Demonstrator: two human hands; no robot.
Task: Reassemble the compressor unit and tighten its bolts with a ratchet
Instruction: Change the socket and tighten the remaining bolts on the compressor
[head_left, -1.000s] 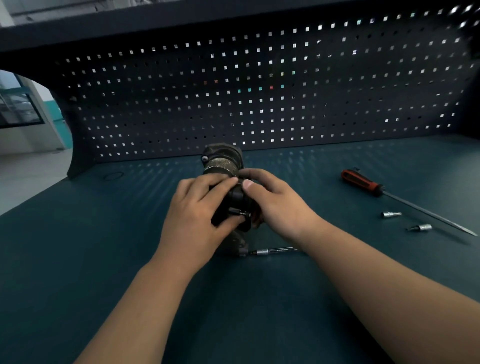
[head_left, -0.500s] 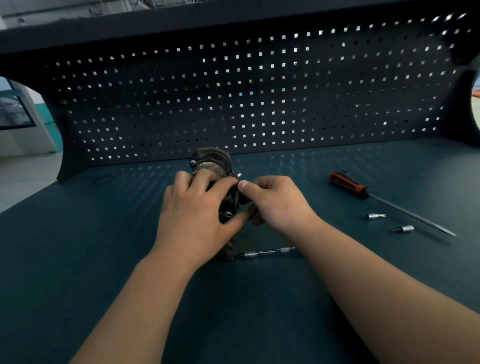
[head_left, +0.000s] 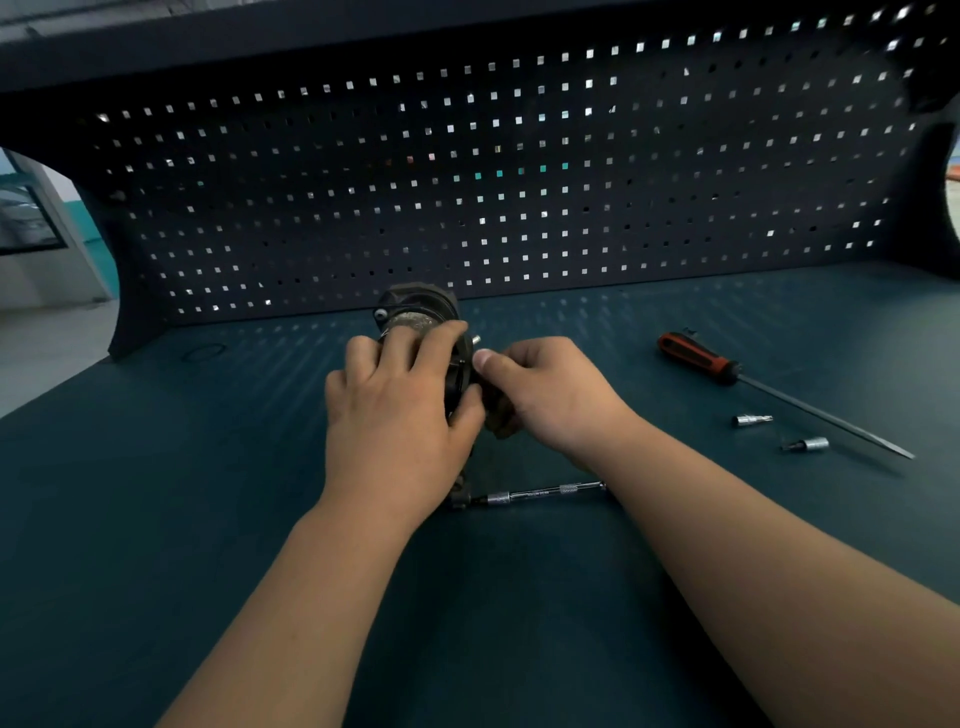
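The dark compressor unit (head_left: 418, 307) stands on the bench in the middle, mostly hidden behind my hands. My left hand (head_left: 400, 415) grips its near side, fingers curled over the top and thumb under the front plate. From the right, my right hand (head_left: 545, 389) pinches the front end of the unit; what sits between its fingers is hidden. A small bolt end (head_left: 476, 340) sticks out just above my right thumb. The thin chrome ratchet (head_left: 540, 491) lies flat on the bench below my hands.
A long screwdriver with a red and black handle (head_left: 696, 358) lies at the right, its shaft pointing right and toward me. Two small chrome sockets (head_left: 752, 419) (head_left: 810, 445) lie near it. A perforated back panel (head_left: 519, 182) rises behind the bench.
Both hands kept hold of the unit. My right hand shifted from over the unit's top to its right front side, and the bolt end came into view above the thumb.
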